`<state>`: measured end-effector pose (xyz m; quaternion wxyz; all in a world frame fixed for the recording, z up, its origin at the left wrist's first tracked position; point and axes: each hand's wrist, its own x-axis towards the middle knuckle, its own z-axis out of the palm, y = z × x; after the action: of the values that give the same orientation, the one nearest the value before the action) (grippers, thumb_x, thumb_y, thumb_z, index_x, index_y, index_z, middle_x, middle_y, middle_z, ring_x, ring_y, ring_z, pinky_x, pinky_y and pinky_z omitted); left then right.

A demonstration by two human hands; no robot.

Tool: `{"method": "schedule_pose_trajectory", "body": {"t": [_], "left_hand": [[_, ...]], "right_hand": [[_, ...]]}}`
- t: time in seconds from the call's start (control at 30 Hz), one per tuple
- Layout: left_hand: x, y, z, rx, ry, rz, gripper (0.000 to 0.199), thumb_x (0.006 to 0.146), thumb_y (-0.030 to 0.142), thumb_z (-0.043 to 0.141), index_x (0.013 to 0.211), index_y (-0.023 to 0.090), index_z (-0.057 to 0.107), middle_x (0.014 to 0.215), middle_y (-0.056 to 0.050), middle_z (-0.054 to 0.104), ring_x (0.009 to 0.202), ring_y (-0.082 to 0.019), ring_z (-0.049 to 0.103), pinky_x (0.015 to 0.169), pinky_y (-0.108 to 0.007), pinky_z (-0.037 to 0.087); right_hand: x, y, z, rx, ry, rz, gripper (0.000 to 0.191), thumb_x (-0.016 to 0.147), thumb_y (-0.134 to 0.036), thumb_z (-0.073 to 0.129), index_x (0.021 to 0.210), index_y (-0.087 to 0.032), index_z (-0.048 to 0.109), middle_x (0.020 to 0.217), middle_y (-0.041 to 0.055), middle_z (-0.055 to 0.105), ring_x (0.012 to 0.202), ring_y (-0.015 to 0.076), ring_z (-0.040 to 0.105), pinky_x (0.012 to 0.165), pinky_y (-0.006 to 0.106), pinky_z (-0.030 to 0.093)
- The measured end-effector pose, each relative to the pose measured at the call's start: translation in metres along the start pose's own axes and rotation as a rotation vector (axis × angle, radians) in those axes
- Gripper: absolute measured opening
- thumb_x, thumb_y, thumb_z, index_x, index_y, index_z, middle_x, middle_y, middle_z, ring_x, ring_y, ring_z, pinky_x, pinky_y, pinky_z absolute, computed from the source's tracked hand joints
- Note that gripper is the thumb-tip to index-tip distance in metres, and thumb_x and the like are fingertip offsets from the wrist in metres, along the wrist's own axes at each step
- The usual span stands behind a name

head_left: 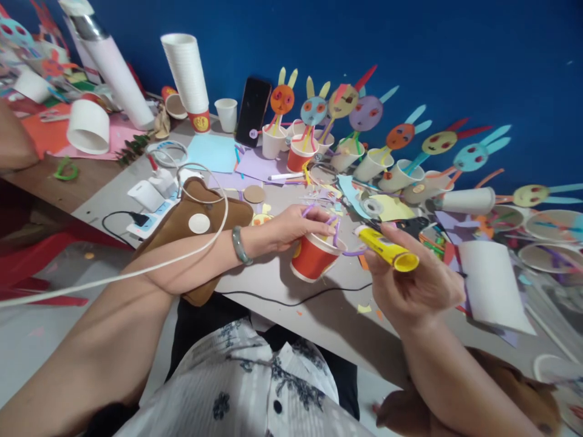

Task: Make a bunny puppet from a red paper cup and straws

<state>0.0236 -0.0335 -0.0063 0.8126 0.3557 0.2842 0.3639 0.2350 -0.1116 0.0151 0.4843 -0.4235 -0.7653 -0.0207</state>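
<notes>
My left hand [298,229] is closed at the rim of a red paper cup [314,260]. Purple pipe cleaners [337,230] rise from the cup beside my fingertips, and one sticks out to the right. The cup stands slightly tilted at the table's front part. In my right hand [412,285] is a yellow glue stick [385,247], its white end pointing left toward the cup but apart from it. Its hollow-looking yellow end faces me. My left fingers partly hide the inside of the cup.
Paper-cup rabbits [364,115] line the blue wall. A cup stack [186,73], phone [253,112] and thermos [113,67] stand behind. A white cable [136,276] crosses my left forearm near a power strip [152,218]. Paper scraps and a large white cup [492,282] lie right.
</notes>
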Motion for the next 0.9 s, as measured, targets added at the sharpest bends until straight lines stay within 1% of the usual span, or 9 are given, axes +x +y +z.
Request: {"method": "schedule_pose_trajectory", "body": {"t": [0.03, 0.07, 0.1, 0.23, 0.33, 0.5, 0.6, 0.73, 0.9], "left_hand": [[0.000, -0.001, 0.000, 0.005, 0.001, -0.001, 0.037, 0.060, 0.015, 0.099, 0.086, 0.010, 0.073, 0.080, -0.001, 0.075, 0.073, -0.012, 0.070, 0.078, -0.029, 0.055], [0.000, -0.002, 0.000, 0.008, 0.004, 0.000, 0.038, 0.059, 0.015, 0.100, 0.087, 0.011, 0.073, 0.080, -0.001, 0.075, 0.073, -0.012, 0.070, 0.078, -0.029, 0.055], [0.001, -0.002, 0.000, 0.011, 0.003, -0.001, 0.039, 0.058, 0.016, 0.100, 0.087, 0.010, 0.074, 0.081, -0.001, 0.075, 0.074, -0.012, 0.071, 0.078, -0.029, 0.055], [-0.001, -0.002, 0.002, 0.032, -0.033, 0.008, 0.039, 0.055, 0.018, 0.102, 0.084, 0.010, 0.077, 0.080, -0.002, 0.076, 0.075, -0.012, 0.071, 0.077, -0.028, 0.055], [-0.004, -0.001, 0.005, 0.036, -0.069, 0.041, 0.038, 0.054, 0.019, 0.101, 0.083, 0.010, 0.078, 0.079, -0.001, 0.076, 0.073, -0.012, 0.069, 0.076, -0.028, 0.054], [-0.009, 0.001, 0.008, 0.081, -0.107, 0.112, 0.026, 0.065, 0.017, 0.095, 0.084, 0.011, 0.079, 0.082, -0.001, 0.076, 0.076, -0.011, 0.067, 0.081, -0.028, 0.054], [-0.011, 0.001, 0.008, 0.142, -0.102, 0.137, 0.021, 0.071, 0.018, 0.092, 0.087, 0.012, 0.080, 0.085, -0.002, 0.076, 0.080, -0.011, 0.067, 0.086, -0.030, 0.054], [-0.012, 0.002, 0.008, 0.228, -0.084, 0.165, 0.016, 0.076, 0.019, 0.088, 0.090, 0.013, 0.080, 0.091, -0.002, 0.076, 0.086, -0.013, 0.066, 0.090, -0.031, 0.053], [-0.013, 0.004, 0.008, 0.330, -0.066, 0.212, 0.011, 0.081, 0.016, 0.083, 0.091, 0.013, 0.081, 0.093, -0.003, 0.077, 0.088, -0.014, 0.067, 0.093, -0.032, 0.053]], "right_hand": [[0.006, -0.003, -0.002, -0.047, 0.029, -0.063, 0.033, 0.093, -0.030, 0.081, 0.127, -0.031, 0.077, 0.100, 0.0028, 0.084, 0.058, 0.0165, 0.068, 0.052, 0.032, 0.053], [0.012, -0.006, -0.003, -0.076, 0.040, -0.088, 0.031, 0.093, -0.029, 0.081, 0.124, -0.030, 0.078, 0.097, 0.0021, 0.083, 0.054, 0.0143, 0.064, 0.049, 0.031, 0.050], [0.016, -0.009, -0.003, -0.101, 0.037, -0.111, 0.027, 0.094, -0.028, 0.080, 0.121, -0.029, 0.078, 0.097, 0.0023, 0.084, 0.054, 0.0140, 0.064, 0.049, 0.030, 0.049], [0.024, -0.015, -0.001, -0.168, -0.012, -0.157, 0.021, 0.095, -0.025, 0.077, 0.116, -0.025, 0.076, 0.098, 0.0040, 0.084, 0.066, 0.0164, 0.072, 0.054, 0.029, 0.051], [0.023, -0.015, 0.001, -0.194, -0.053, -0.185, 0.020, 0.096, -0.025, 0.077, 0.115, -0.023, 0.073, 0.097, 0.0041, 0.084, 0.066, 0.0151, 0.073, 0.054, 0.027, 0.050], [0.019, -0.010, 0.004, -0.245, -0.108, -0.242, 0.020, 0.099, -0.026, 0.074, 0.118, -0.021, 0.070, 0.097, 0.0047, 0.084, 0.066, 0.0150, 0.072, 0.060, 0.027, 0.053], [0.017, -0.008, 0.007, -0.273, -0.088, -0.245, 0.020, 0.099, -0.026, 0.075, 0.118, -0.021, 0.070, 0.097, 0.0051, 0.084, 0.066, 0.0155, 0.072, 0.061, 0.028, 0.053], [0.017, -0.009, 0.008, -0.294, -0.061, -0.240, 0.019, 0.099, -0.026, 0.074, 0.117, -0.022, 0.069, 0.094, 0.0053, 0.083, 0.061, 0.0164, 0.069, 0.057, 0.031, 0.051], [0.018, -0.011, 0.009, -0.276, -0.061, -0.253, 0.023, 0.098, -0.022, 0.074, 0.120, -0.022, 0.068, 0.096, 0.0067, 0.083, 0.071, 0.0195, 0.075, 0.061, 0.031, 0.052]]}}
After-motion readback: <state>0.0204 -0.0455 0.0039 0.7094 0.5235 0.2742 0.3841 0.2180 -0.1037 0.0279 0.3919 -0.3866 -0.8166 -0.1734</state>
